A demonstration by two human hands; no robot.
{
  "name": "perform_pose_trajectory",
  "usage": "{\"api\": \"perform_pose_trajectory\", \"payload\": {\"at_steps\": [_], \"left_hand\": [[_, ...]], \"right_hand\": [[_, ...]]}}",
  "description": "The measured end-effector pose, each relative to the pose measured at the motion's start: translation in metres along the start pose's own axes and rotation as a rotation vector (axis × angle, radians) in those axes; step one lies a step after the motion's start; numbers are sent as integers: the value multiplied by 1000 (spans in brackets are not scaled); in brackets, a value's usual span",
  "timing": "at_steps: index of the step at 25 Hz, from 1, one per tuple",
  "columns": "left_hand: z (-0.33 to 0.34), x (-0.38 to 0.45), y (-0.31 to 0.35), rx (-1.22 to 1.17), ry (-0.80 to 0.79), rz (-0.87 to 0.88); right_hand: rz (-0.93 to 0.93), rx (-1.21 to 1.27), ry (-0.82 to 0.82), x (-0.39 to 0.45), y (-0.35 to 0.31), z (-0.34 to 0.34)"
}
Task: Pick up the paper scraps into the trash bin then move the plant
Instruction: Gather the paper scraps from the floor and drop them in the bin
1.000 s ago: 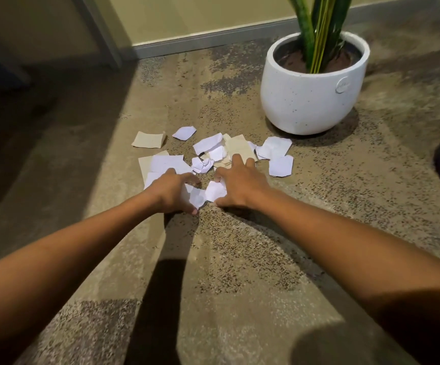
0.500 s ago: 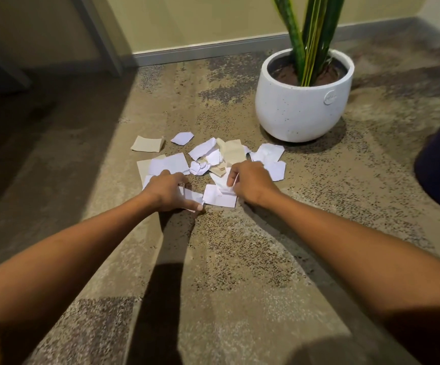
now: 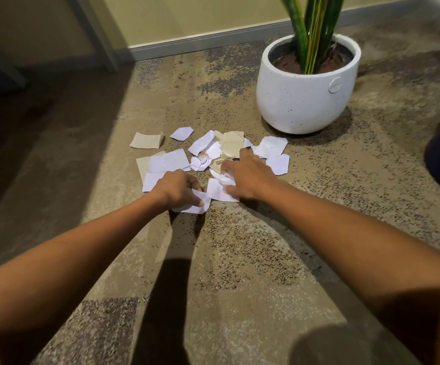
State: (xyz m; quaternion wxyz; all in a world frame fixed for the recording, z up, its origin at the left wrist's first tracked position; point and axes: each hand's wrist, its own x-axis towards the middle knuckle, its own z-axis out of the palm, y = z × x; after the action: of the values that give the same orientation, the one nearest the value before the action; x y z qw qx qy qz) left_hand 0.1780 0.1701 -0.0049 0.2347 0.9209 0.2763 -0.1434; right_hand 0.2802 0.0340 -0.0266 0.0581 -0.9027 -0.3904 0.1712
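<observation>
Several paper scraps (image 3: 213, 151) under fingers (image 3: 197, 199)

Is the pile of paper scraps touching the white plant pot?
Apart. In the head view, bare carpet shows between the nearest paper scrap and the base of the white plant pot.

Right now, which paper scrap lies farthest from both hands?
The beige scrap at the far left, alone beyond the pile; every other scrap lies closer to the hands.
</observation>
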Motion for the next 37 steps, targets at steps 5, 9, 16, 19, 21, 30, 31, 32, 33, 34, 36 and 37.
{"api": "perform_pose_trajectory", "payload": {"at_steps": [5, 9, 16, 19, 21, 30, 31, 32, 33, 34, 36, 37], "left_hand": [[-8, -3, 5, -60, 62, -21], [-22, -11, 18, -67, 172, 3], [-73, -34, 77, -28, 421, 103], [-105, -47, 134, -111, 477, 221], [-126, -56, 184, -251, 450, 310], [-123, -93, 424, -574, 306, 586], [-112, -95, 439, -575, 294, 597], [-101, -96, 450, -576, 282, 604], [-91, -97, 458, -577, 265, 604], [-82, -99, 464, -582, 240, 598], [-73, -102, 467, -608, 185, 585], [-72, -103, 466, -626, 164, 586]], "right_hand": [[-86, 62, 169, -11, 5, -3], [72, 375, 223, -23, 13, -36], [114, 743, 278, -74, 38, -151], [120, 756, 417, -100, 60, -207], [136, 762, 588, -124, 87, -251], [604, 424, 848, -231, 253, -322], [645, 397, 794, -235, 263, -316], [662, 402, 756, -237, 269, -311], [658, 423, 736, -239, 271, -308], [649, 441, 721, -240, 272, -306], [626, 442, 701, -241, 268, -305], [608, 453, 699, -240, 264, -306]]}}
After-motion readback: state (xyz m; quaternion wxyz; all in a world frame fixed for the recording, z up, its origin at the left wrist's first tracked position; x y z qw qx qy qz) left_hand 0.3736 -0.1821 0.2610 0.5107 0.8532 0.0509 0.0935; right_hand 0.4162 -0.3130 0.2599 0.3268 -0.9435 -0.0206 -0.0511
